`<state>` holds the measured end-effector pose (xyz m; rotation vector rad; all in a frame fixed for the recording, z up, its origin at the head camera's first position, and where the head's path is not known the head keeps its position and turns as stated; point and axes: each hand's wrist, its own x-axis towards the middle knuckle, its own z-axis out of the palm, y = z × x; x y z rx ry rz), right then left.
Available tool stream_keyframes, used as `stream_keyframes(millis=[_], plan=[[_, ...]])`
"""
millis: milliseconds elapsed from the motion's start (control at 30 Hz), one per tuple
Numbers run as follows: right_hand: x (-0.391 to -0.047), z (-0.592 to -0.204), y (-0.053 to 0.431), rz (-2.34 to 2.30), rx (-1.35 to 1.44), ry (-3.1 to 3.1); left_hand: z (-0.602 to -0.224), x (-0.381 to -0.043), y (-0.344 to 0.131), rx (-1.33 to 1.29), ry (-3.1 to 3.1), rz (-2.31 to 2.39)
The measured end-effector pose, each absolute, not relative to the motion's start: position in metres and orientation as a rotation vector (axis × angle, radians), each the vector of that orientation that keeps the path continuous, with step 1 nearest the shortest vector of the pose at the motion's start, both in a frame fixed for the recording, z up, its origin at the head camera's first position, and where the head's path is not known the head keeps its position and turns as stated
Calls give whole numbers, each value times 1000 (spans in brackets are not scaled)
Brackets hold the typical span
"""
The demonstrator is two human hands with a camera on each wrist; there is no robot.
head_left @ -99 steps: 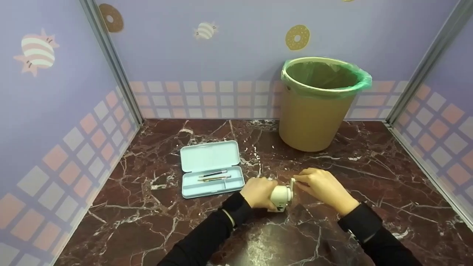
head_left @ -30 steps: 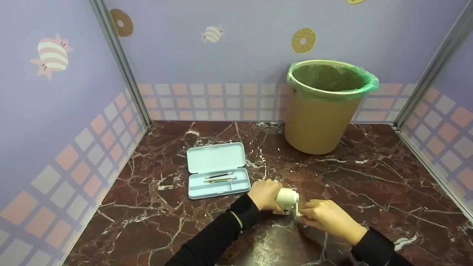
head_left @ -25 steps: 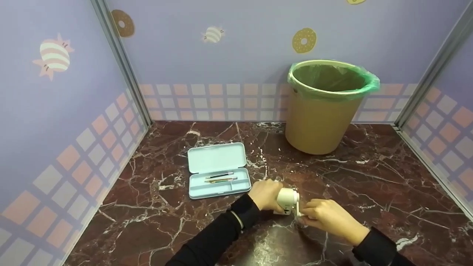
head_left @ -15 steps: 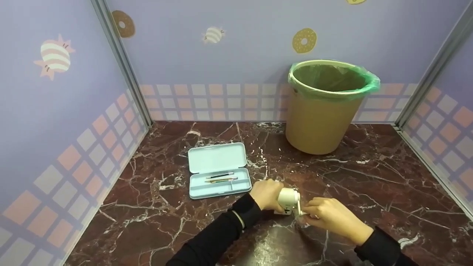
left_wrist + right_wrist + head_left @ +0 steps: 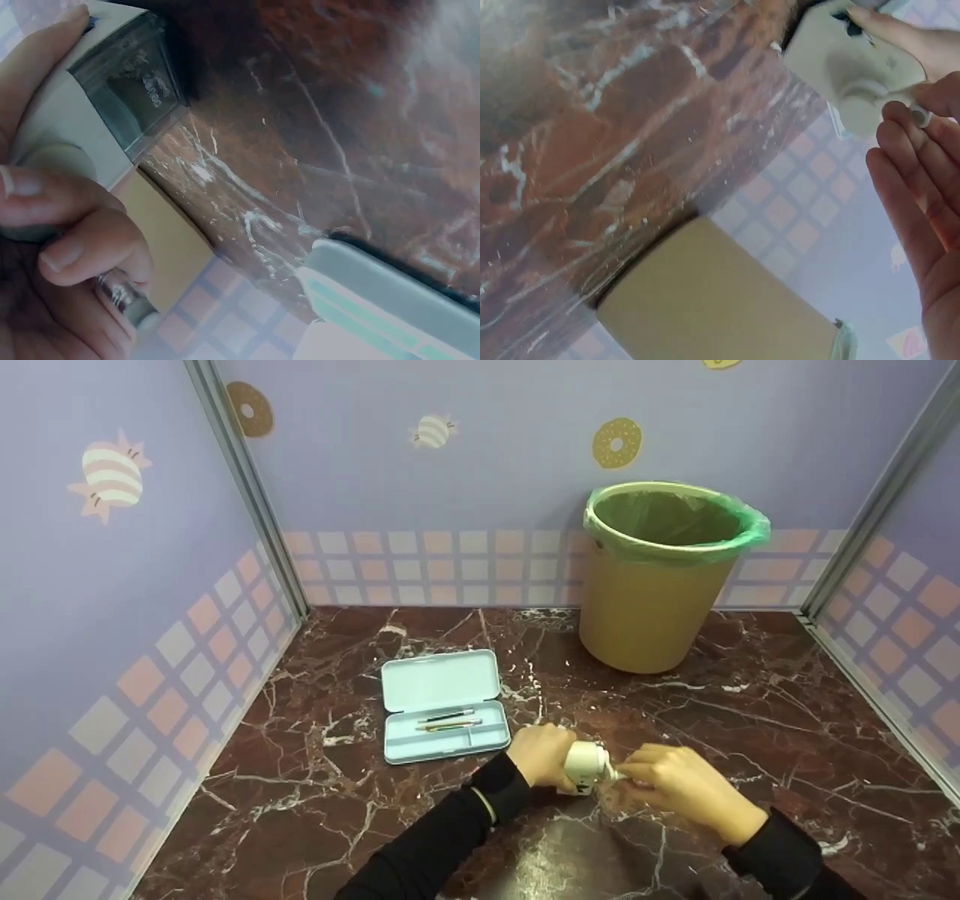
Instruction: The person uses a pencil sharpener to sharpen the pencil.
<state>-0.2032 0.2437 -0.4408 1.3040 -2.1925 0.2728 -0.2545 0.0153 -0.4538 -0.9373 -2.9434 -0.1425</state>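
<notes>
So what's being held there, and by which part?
The left hand grips the pencil sharpener by its body; the right hand pinches its crank handle. A pencil pokes out beside the left fingers.

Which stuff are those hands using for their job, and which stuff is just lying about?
Part of the job:
- sharpener, gripped by the left hand
- its crank, pinched by the right hand
- what looks like a pencil, its end between the left fingers

Just lying about, it seems:
- open pencil case
- pencils inside it
- bin with green bag
</notes>
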Motion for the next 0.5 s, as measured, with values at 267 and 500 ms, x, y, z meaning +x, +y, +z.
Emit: stream_keyframes(millis=[267, 500], plan=[[-215, -431, 245, 261, 1272, -2188, -457, -255, 14, -986, -2933, -160], [-219, -428, 249, 211, 1246, -2200, -456, -256, 14, -1024, -2928, -147]])
